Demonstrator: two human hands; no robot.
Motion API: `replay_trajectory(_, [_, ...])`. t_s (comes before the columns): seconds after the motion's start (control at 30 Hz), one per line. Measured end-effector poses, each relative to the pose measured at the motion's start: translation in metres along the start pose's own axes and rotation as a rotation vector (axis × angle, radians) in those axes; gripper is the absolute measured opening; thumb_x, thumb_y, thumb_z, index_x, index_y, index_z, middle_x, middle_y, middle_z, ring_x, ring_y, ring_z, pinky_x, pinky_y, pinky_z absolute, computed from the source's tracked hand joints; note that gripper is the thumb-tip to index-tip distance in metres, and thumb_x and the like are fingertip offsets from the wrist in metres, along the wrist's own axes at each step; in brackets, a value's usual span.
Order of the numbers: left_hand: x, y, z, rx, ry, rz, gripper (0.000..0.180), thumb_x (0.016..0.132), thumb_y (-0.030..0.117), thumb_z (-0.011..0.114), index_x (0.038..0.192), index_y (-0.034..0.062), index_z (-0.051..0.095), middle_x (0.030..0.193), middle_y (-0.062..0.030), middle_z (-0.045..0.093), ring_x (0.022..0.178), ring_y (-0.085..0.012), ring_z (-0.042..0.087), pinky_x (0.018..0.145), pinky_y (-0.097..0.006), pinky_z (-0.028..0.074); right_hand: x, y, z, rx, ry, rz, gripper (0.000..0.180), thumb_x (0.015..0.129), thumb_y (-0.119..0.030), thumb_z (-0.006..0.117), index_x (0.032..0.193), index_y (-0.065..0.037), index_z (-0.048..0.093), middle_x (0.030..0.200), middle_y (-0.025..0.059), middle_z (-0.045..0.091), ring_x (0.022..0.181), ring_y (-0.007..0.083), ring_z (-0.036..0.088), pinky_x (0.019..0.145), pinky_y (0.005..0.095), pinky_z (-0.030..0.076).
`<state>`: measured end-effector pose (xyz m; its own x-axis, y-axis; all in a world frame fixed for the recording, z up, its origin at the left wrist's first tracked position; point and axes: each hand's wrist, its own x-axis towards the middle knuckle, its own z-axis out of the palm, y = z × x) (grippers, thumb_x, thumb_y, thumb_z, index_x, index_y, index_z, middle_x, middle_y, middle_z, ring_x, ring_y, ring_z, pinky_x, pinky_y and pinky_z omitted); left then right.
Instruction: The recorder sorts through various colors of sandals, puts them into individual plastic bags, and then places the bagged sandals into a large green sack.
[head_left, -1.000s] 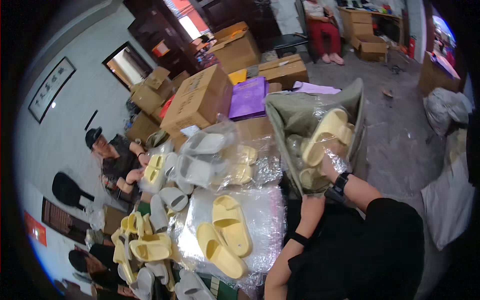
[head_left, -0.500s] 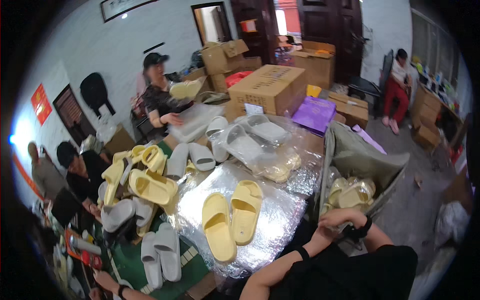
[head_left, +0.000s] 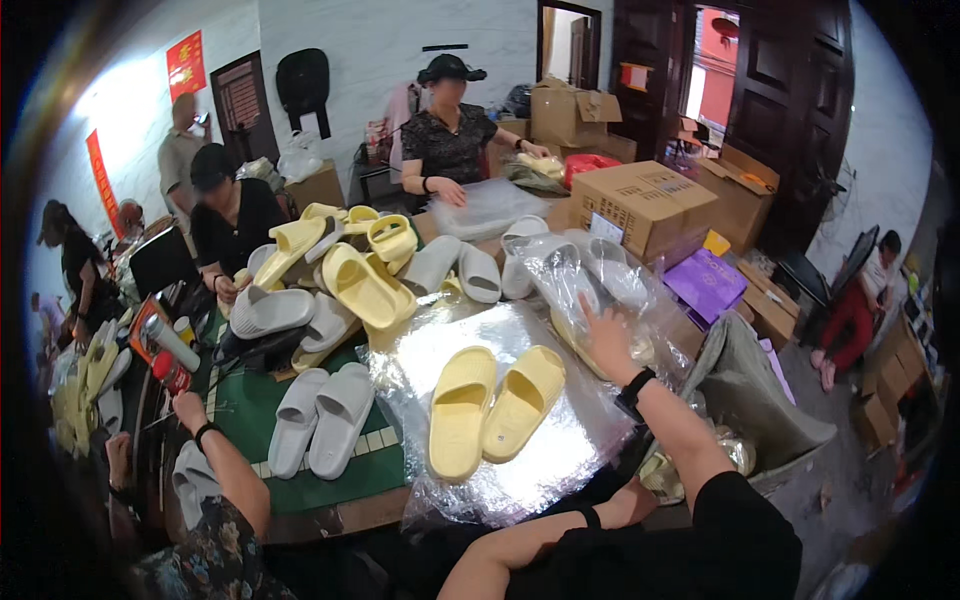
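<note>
Right-hand fingers (head_left: 590,319) splay loose over bagged slippers (head_left: 562,268) by the table (head_left: 345,515)'s right edge, a light touch seeming best; left hand (head_left: 628,503) unclear.

The right hand (head_left: 612,348) is just beyond and to the right of the yellow slippers (head_left: 518,405), fingers stretched forward and parted, its forearm slanting up from their near right. The left forearm (head_left: 520,545) crosses below them, ending in the left hand (head_left: 632,502), whose fingers are hard to make out.
</note>
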<state>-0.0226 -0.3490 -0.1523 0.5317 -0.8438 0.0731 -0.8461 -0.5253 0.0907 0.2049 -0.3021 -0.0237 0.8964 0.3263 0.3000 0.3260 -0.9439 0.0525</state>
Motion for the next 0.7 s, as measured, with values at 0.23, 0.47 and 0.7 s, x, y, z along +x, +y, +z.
replay_trajectory(0.23, [0.009,-0.007,0.059,-0.185,0.644,0.034,0.017,0.077,0.013,0.052,0.084,0.0084,0.067,0.070,-0.0099,0.064,0.071,-0.0272,0.063,0.085,-0.045,0.043,0.021,0.035,-0.024,0.211,0.362,-0.256,0.051,0.075,-0.007,0.058,0.124,-0.013,0.046,0.099,0.0171,0.056,0.090,0.0345,0.056,0.075,0.0418,0.048])
replay_trajectory(0.47, [0.010,-0.001,0.079,-0.121,0.545,-0.083,0.028,0.079,0.012,0.048,0.102,0.0048,0.064,0.102,-0.0157,0.063,0.103,-0.0313,0.058,0.101,-0.042,0.034,-0.081,0.096,-0.096,0.794,0.763,-0.136,0.053,0.073,0.001,0.064,0.123,-0.004,0.047,0.111,0.0124,0.055,0.109,0.0255,0.051,0.092,0.0332,0.041])
replay_trajectory(0.7, [0.003,-0.004,0.046,-0.174,0.509,0.035,0.037,0.082,0.013,0.047,0.117,0.0084,0.056,0.098,-0.0142,0.064,0.101,-0.0305,0.058,0.098,-0.046,0.035,-0.244,0.284,-0.069,1.360,0.605,0.459,0.052,0.079,-0.001,0.060,0.128,-0.002,0.042,0.114,0.0047,0.053,0.100,0.0155,0.050,0.085,0.0303,0.042])
